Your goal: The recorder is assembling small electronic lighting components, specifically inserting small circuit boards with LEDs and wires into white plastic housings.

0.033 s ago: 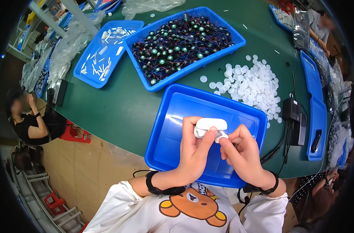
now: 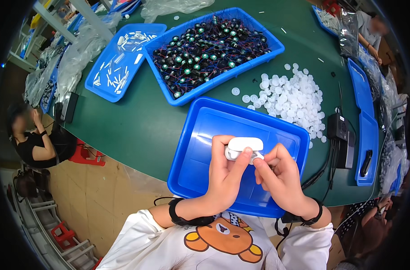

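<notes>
Over the blue tray (image 2: 205, 180), my left hand (image 2: 224, 173) grips a white earbud charging case (image 2: 245, 143) with its lid raised. The left thumb presses on the front of the case. My right hand (image 2: 279, 173) is closed, its thumb and forefinger pinching a small white piece, by its look an earbud (image 2: 257, 158), against the case's right end. The fingers partly cover this piece and the inside of the case. Nothing lies in the part of the tray that shows.
Beyond the tray stands a blue bin (image 2: 187, 100) full of wired round black parts. Translucent white discs (image 2: 295, 96) lie heaped to its right. A shallow blue tray (image 2: 95, 85) of white strips sits far left. Black power adapters (image 2: 338, 127) and cables lie right. Co-workers sit at both sides.
The white earbud has shifted slightly up and closer against the case, with my right fingertips. The case has barely moved in my left hand.
</notes>
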`<action>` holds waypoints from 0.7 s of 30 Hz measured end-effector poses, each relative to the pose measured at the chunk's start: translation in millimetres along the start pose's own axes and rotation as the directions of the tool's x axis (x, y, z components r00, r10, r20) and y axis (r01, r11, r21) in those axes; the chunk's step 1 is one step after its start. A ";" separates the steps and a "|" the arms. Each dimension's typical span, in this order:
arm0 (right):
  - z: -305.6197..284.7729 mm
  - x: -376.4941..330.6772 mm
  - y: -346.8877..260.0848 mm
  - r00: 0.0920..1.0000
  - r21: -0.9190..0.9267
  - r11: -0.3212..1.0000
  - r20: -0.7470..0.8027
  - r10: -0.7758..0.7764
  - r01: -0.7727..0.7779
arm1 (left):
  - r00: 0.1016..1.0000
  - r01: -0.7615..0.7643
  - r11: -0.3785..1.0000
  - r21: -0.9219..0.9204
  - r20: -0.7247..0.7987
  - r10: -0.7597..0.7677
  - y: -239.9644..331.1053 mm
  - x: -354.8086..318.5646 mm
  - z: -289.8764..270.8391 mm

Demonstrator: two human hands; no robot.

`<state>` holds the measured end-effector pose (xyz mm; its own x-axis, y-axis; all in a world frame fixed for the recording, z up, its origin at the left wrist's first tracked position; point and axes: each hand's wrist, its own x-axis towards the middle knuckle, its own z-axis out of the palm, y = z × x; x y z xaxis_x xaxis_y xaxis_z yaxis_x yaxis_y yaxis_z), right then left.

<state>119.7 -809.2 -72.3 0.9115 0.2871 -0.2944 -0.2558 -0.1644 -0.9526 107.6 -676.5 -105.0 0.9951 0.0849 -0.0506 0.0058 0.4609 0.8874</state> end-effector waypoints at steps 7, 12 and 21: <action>-2.2 8.7 4.0 0.986 0.137 0.979 0.090 0.140 -0.152 | 0.998 -0.068 0.989 0.133 0.012 0.066 -10.4 -3.5 -3.7; -5.0 10.5 12.5 0.999 -0.016 0.999 -0.016 0.031 -0.032 | 0.997 0.074 0.997 -0.001 0.022 -0.074 -9.6 -2.0 -4.6; -18.1 12.5 1.3 0.919 -0.458 0.799 0.140 -0.368 0.389 | 0.966 0.195 0.980 -0.033 0.179 -0.187 -9.9 -1.0 -17.3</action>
<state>136.6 -822.9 -75.9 0.8872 0.4562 0.0691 0.2979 -0.4521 -0.8408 104.8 -665.9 -121.7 0.9779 -0.1618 -0.1325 0.1968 0.4975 0.8449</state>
